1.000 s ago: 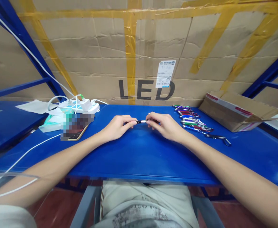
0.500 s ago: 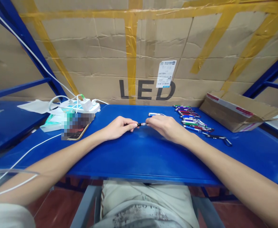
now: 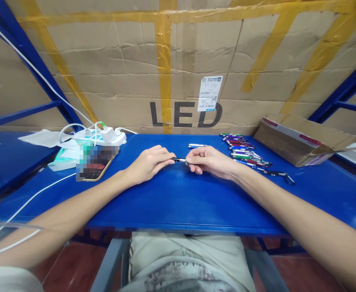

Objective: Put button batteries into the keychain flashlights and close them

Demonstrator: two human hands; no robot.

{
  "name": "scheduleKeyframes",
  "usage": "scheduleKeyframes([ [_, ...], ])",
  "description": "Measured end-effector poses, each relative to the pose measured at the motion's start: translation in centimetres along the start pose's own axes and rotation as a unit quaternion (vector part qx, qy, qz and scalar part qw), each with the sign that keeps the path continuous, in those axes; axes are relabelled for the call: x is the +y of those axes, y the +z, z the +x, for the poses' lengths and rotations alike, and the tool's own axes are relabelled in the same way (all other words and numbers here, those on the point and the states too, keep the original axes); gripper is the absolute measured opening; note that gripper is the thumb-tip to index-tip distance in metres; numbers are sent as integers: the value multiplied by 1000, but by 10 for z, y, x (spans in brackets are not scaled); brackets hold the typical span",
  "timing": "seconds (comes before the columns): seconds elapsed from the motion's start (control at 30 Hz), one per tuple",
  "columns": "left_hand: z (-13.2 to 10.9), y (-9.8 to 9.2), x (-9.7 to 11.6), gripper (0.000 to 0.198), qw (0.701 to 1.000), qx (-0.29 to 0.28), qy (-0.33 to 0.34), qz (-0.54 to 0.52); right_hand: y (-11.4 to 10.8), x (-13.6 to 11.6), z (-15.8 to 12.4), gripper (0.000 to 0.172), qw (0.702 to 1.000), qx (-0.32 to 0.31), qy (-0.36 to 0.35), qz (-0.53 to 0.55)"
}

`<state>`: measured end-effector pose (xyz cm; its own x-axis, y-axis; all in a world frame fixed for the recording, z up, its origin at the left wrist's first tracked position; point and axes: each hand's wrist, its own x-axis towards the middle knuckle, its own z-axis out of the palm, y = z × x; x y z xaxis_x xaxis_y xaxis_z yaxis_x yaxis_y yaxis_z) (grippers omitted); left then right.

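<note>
My left hand (image 3: 149, 163) and my right hand (image 3: 209, 161) meet over the middle of the blue table (image 3: 178, 194). Between their pinched fingertips they hold a small black keychain flashlight (image 3: 179, 160) with a silver tip, lying sideways. Each hand grips one end of it. A blue flashlight (image 3: 196, 145) lies on the table just behind my right hand. To the right, several coloured keychain flashlights (image 3: 241, 151) lie in a row.
A cardboard box (image 3: 299, 140) sits at the right rear. A phone (image 3: 94, 165), a white power strip with plugs (image 3: 100, 136) and a white cable (image 3: 28, 200) are on the left. A large taped cardboard wall marked LED (image 3: 185, 115) closes the back.
Both hands have shifted slightly, the right hand curling its fingers tighter at the flashlight's end. The blue flashlight behind the right hand has come into view.
</note>
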<state>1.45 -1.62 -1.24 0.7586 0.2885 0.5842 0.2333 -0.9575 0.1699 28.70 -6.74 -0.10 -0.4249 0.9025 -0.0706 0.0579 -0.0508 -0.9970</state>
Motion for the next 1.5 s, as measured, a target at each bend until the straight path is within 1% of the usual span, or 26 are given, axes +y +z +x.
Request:
scheduleKeyframes([
  [0.07,0,-1,1,27,1000,11,19,7,0,-2,0,36,998,-11,36,45],
  [0.13,1,-1,1,25,999,20,30,7,-1,-3,0,35,996,-14,54,67],
  [0.27,1,-1,0,23,999,31,39,12,-1,-3,0,33,994,-15,64,83],
  [0.5,-1,1,0,25,991,47,92,88,-6,1,3,30,985,-23,112,128],
  [0.6,-1,2,-1,25,989,47,92,108,-6,0,2,28,985,-28,117,127],
  [0.7,-1,2,-3,28,995,19,55,81,-3,-1,1,28,993,-20,93,68],
  [0.8,0,2,-5,32,999,-12,-8,36,1,-3,0,33,998,4,28,-55],
  [0.9,1,1,-7,35,997,-38,-63,12,3,-3,0,37,987,30,-33,-155],
  [1.03,3,0,-7,37,993,-55,-106,-19,2,-1,0,30,968,20,-87,-234],
  [1.1,3,0,-6,38,992,-58,-109,-32,1,-1,-1,27,949,19,-118,-291],
  [1.23,3,2,-7,40,993,-48,-96,-44,1,-3,-4,31,907,23,-167,-386],
  [1.3,2,3,-7,39,994,-40,-90,-49,0,-4,-5,33,894,20,-185,-407],
  [1.37,2,4,-7,39,994,-36,-87,-53,0,-4,-6,35,896,13,-189,-402],
  [1.5,1,5,-5,38,996,-33,-73,-39,-1,0,-5,37,924,-4,-165,-344],
])
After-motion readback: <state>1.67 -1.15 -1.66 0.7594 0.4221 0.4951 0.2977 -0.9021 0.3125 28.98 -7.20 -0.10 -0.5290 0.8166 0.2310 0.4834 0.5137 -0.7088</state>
